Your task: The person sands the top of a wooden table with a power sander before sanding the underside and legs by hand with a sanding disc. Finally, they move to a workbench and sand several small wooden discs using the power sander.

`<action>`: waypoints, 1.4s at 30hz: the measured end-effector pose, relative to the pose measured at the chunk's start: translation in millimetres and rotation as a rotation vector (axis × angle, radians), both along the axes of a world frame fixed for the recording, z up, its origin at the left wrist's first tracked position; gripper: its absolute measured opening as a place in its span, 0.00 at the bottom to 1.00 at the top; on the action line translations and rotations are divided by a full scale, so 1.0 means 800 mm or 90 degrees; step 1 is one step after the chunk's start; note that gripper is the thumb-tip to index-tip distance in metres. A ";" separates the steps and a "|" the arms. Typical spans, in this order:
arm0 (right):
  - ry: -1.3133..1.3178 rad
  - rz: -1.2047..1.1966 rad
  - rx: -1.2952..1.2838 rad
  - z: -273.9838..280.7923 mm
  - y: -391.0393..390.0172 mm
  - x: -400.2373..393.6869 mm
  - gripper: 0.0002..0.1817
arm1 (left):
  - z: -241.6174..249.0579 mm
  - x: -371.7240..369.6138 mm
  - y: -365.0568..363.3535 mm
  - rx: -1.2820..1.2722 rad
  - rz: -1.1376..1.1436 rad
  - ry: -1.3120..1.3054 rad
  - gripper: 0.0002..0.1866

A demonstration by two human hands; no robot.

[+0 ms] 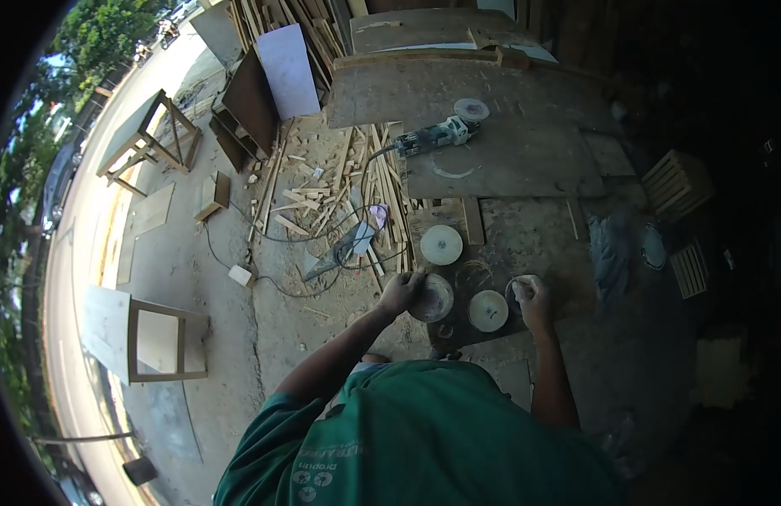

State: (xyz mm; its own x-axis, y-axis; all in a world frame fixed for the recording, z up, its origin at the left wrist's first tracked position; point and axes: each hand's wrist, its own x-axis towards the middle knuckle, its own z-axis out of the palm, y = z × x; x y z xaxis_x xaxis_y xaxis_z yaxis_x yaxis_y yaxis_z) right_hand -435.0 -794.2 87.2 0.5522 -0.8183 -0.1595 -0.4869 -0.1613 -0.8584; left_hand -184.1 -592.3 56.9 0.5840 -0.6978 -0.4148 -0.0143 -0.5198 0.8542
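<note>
My left hand (403, 292) is closed on the edge of a round sanding disc (432, 299), which it holds tilted at the left of the board. My right hand (534, 302) is closed, fingers bent together, with a pale curved edge at the fingertips; I cannot tell what it holds. Between my hands a second pale disc (488, 312) with a dark centre hole lies flat on the dark board (525, 232). Another such disc (442, 245) lies just beyond my left hand.
An angle grinder (437, 137) with a round disc rests on the wooden tabletop (525, 160) ahead, its cord trailing left. Wood scraps (323, 190) litter the ground. Wooden stools (167, 341) stand at left beside the road. A slatted crate (677, 185) is at right.
</note>
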 end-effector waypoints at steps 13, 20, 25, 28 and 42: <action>0.167 -0.061 -0.208 -0.032 -0.024 -0.055 0.35 | -0.016 0.008 -0.067 0.150 0.050 -0.229 0.42; 0.135 -0.034 -0.179 -0.073 -0.030 -0.058 0.37 | -0.108 0.049 -0.101 0.007 0.047 -0.184 0.41; 0.134 -0.076 -0.236 -0.084 -0.018 -0.066 0.35 | -0.120 0.088 -0.104 -0.011 0.005 -0.019 0.21; 0.092 -0.155 -0.292 -0.066 0.004 -0.064 0.32 | -0.128 0.099 -0.099 -0.065 0.006 0.079 0.27; -0.036 -0.148 -0.180 -0.006 0.048 -0.022 0.26 | -0.041 0.211 -0.207 -0.129 0.009 -0.298 0.22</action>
